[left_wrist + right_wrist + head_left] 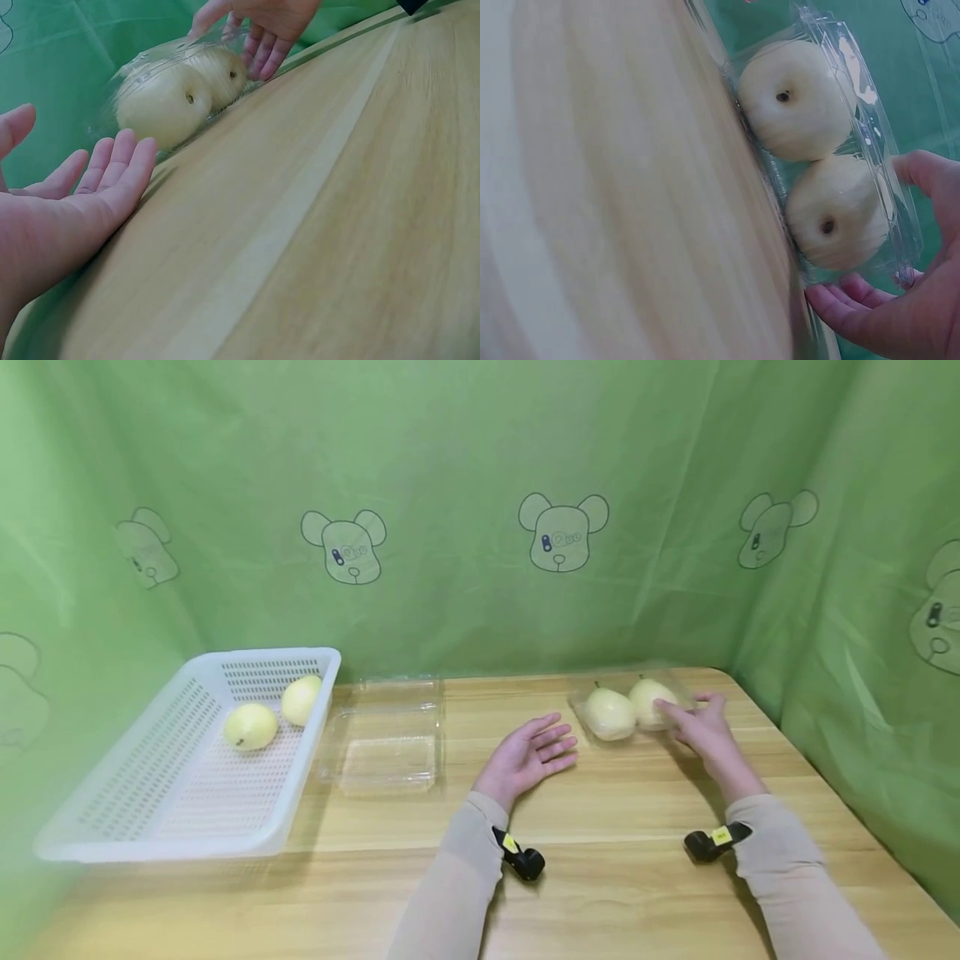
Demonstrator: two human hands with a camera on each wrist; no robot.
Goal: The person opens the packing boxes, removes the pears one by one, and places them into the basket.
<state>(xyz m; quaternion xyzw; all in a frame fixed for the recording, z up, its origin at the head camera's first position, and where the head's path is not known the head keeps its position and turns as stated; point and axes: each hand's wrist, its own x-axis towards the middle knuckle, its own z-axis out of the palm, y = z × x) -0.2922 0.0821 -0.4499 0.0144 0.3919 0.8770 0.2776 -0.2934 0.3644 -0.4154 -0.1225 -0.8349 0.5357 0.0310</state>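
Two pale yellow pears (pixel 610 714) sit side by side in a closed clear plastic clamshell box (pixel 885 139) at the table's back right. My right hand (pixel 705 731) grips the box's right end, thumb over the lid and fingers low along the side. In the right wrist view, the thumb (pixel 922 171) lies against the lid's edge. Left of the box, my left hand (pixel 525 756) is held with its fingers extended and palm toward the pears. The left wrist view has those fingertips (pixel 142 154) close beside the box's near end.
At the left stands a white perforated plastic basket (pixel 273 839) with two more pears (pixel 251 727) in it. An open, clear plastic clamshell (pixel 386 760) lies between the basket and my left hand. Green curtain (pixel 465 610) hangs behind the wooden table (pixel 600 893) and along its sides.
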